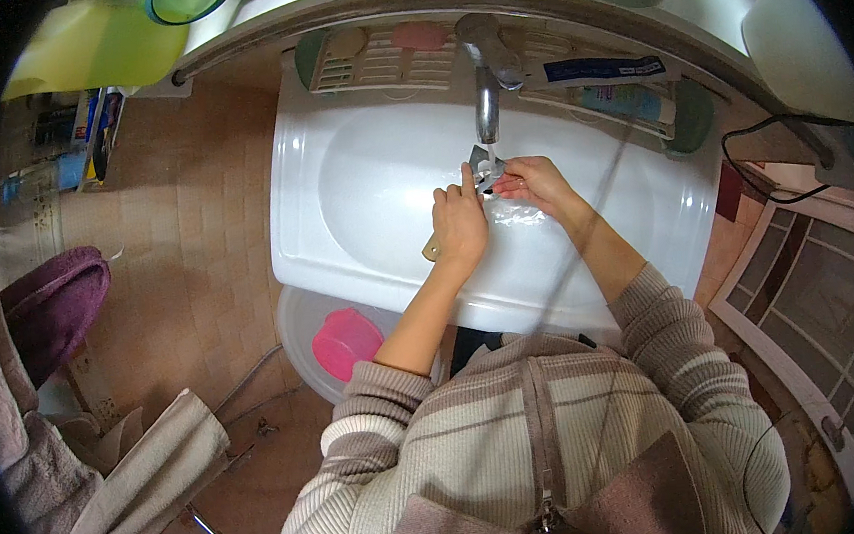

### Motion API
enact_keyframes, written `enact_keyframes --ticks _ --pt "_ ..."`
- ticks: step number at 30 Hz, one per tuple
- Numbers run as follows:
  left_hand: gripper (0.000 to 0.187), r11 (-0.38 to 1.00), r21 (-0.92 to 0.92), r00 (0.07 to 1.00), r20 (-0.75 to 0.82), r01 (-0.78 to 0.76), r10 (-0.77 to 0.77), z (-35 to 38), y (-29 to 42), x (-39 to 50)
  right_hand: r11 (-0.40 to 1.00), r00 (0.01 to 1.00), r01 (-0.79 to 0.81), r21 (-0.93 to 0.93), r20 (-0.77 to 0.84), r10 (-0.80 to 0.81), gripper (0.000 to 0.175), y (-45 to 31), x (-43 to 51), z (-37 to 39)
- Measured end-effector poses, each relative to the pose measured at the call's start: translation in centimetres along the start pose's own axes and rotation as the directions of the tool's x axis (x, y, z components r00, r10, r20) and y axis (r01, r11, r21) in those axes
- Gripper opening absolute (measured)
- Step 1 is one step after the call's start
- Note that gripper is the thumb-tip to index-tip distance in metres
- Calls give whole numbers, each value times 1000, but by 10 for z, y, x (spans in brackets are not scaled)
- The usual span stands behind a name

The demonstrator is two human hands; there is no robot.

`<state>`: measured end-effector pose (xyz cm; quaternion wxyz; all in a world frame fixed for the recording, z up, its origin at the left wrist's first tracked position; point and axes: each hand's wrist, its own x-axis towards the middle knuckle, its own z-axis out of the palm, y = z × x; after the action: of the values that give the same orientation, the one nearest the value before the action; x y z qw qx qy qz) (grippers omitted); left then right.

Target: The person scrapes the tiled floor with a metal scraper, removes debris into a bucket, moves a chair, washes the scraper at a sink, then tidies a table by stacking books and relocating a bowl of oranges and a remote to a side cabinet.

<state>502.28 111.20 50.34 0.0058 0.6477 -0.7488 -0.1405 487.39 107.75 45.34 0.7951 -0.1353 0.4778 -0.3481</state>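
My left hand (461, 223) is closed around the beige handle (431, 248) of a flat-bladed metal tool, with the index finger stretched along it. The handle's end, with a hole, sticks out below the palm. Its grey blade (480, 159) lies under the spout of the chrome faucet (487, 108), where water runs onto it. From the other side, the fingers of my right hand (537, 183) pinch the blade's edge. Fingers and glare hide part of the blade, so its exact kind is unclear. Both hands are over the white washbasin (382, 172), where water glistens below them.
Behind the faucet are a slatted soap rack (381, 71) with pink soap (420, 36) and a blue tube (603, 68). A pink plastic scoop (347, 345) sits in a translucent basin (300, 330) at lower left. Towels (143, 478) hang left; a black cable (735, 167) loops right.
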Motion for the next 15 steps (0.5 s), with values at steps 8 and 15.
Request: enact_keyframes --ticks 8,15 --pt "52 993 -120 999 -47 -25 20 -5 -9 -12 985 1000 -11 -170 1 12 19 2 5 2" --pt "52 989 -141 996 -86 -47 35 -3 -11 -16 959 997 -35 -282 -74 14 16 2 8 8"
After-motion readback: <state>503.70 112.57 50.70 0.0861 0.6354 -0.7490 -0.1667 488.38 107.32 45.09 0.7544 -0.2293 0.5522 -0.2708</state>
